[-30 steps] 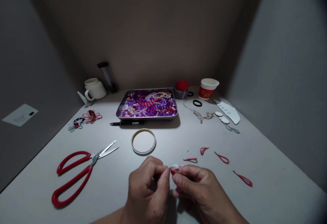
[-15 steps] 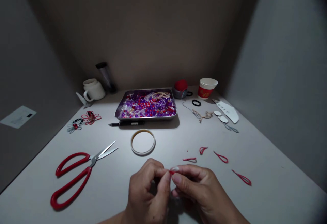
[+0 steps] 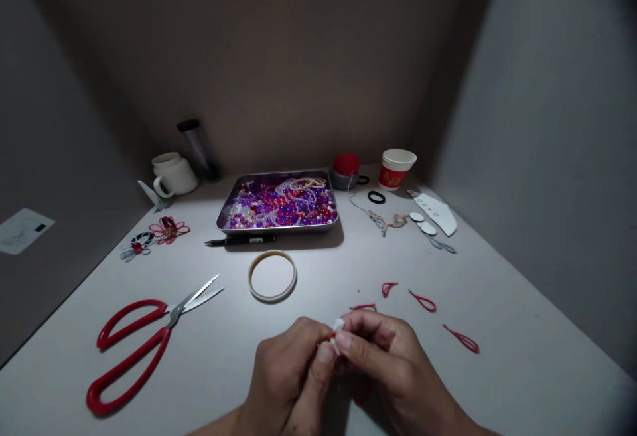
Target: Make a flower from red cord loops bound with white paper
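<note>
Close together at the front of the table, my left hand (image 3: pixel 293 369) and my right hand (image 3: pixel 393 363) both pinch a small piece of red cord (image 3: pixel 334 336). Something small and white shows at the right fingertips; I cannot make out what it is. Most of the held piece is hidden by the fingers. Just beyond my right hand lie several red cord loops (image 3: pixel 465 340), one partly behind the knuckles. Red-handled scissors (image 3: pixel 130 369) rest open at the left, and a roll of tape (image 3: pixel 251 278) lies flat ahead of my left hand.
A metal tray (image 3: pixel 279 229) of beads stands at the back, a black pen (image 3: pixel 241 240) before it. Cord flowers (image 3: pixel 169 229) and a white mug (image 3: pixel 175 174) are at left. Yarn (image 3: pixel 346 164), a paper cup (image 3: pixel 397 168) and a white card (image 3: pixel 438 214) sit at right. Walls enclose the table.
The view has shifted slightly, so things on the table appear further left. My fingertips have moved a little on the cord, and more white shows between them.
</note>
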